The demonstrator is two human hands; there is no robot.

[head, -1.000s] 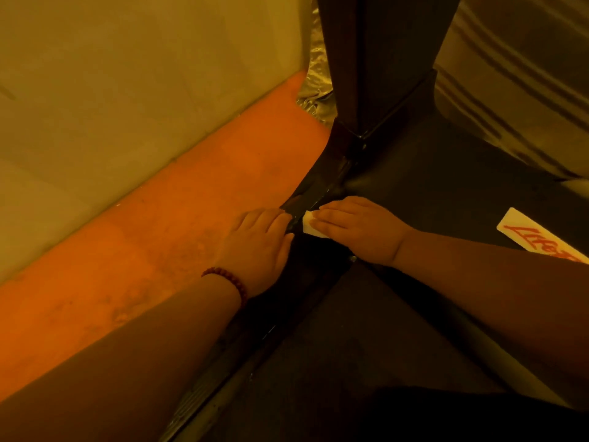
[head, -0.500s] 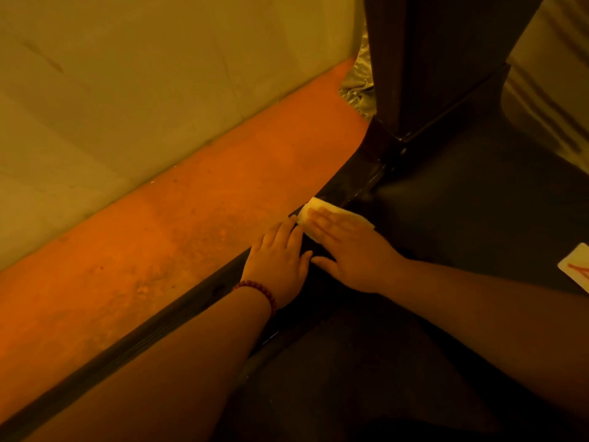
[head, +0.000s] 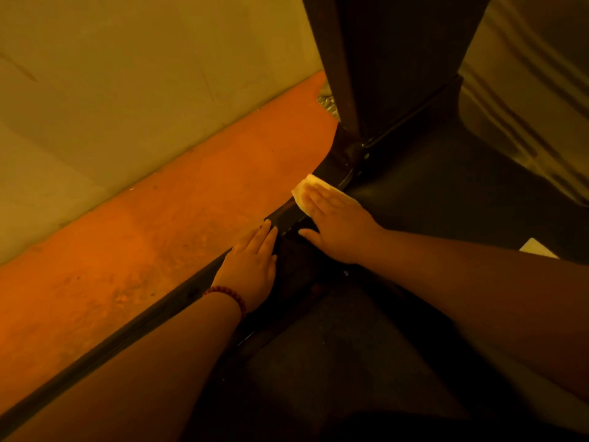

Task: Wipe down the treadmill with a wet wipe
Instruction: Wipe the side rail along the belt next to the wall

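Orange floor (head: 178, 218) runs in a band between a pale wall (head: 127, 90) and the dark treadmill (head: 424, 199), all under dim amber light. At the foot of the treadmill's upright post (head: 398, 59), the right hand (head: 338, 224) lies flat on a pale wet wipe (head: 307, 186), fingers straight and close together, pressing it onto the curved front end of the side rail (head: 283, 218). Only the wipe's far edge and corner show past the fingertips; the rest is under the hand. The right thumb is spread sideways and touches the rail. Just beside it and nearer the camera, the left hand (head: 251, 266) rests palm down on the same rail's outer edge, its fingers extended and together, holding nothing. A string of dark red beads (head: 229, 293) circles the left wrist. Both forearms reach in from the bottom of the view. A bit of crinkled silvery material (head: 328, 103) sits on the floor behind the post, and the corner of a white label (head: 538, 248) shows above the right forearm.
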